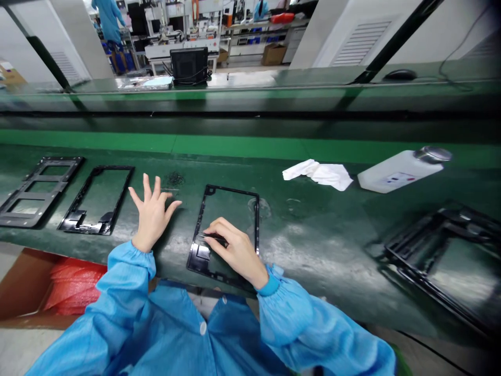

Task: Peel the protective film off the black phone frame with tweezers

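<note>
My right hand (237, 248) is closed in a pinch on dark tweezers (215, 238), their tips at the left side of a thin black rectangular frame (256, 224). This frame lies flat on the green bench in front of me, and my hand hides part of its lower right. My left hand (152, 214) has its fingers spread, with nothing in them, above the bench to the left. Just beyond its fingers lies a small heap of tiny black pieces (174, 179). A second black frame (116, 209) rests left of that hand.
At far left lies a grey-and-black fixture plate (29, 202). A crumpled white wipe (331, 175) and a tilted-looking white bottle (399, 172) stand out at right. Stacked black frames (442, 245) sit on the right. Below the left edge, a cardboard box (23, 292) holds red wrapping.
</note>
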`<action>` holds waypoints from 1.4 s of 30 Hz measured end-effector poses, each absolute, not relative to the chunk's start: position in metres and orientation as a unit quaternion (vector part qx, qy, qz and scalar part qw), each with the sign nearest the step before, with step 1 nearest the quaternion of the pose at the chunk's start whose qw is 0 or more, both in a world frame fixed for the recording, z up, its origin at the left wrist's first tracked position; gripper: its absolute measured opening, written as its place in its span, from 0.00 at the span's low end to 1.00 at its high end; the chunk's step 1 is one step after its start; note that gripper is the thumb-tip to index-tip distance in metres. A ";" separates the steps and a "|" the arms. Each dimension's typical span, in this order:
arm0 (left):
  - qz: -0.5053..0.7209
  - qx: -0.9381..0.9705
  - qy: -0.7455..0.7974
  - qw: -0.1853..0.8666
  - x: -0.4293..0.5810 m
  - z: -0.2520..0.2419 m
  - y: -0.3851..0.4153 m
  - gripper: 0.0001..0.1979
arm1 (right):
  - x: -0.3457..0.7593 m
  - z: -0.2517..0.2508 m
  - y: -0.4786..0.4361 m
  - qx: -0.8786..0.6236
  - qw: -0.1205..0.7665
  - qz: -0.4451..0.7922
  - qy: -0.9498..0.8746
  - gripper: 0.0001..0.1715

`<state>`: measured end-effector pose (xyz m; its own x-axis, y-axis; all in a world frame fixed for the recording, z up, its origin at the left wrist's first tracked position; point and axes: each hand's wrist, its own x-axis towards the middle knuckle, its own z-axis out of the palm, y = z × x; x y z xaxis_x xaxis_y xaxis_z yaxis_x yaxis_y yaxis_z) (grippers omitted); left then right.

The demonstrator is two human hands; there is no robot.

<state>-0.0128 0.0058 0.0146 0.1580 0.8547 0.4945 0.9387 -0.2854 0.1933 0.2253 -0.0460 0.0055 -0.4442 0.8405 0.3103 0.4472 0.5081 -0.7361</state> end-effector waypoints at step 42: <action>-0.088 -0.901 -0.414 -0.093 0.009 0.002 -0.013 0.26 | 0.208 0.009 -0.060 -0.347 0.184 0.116 -0.912 0.07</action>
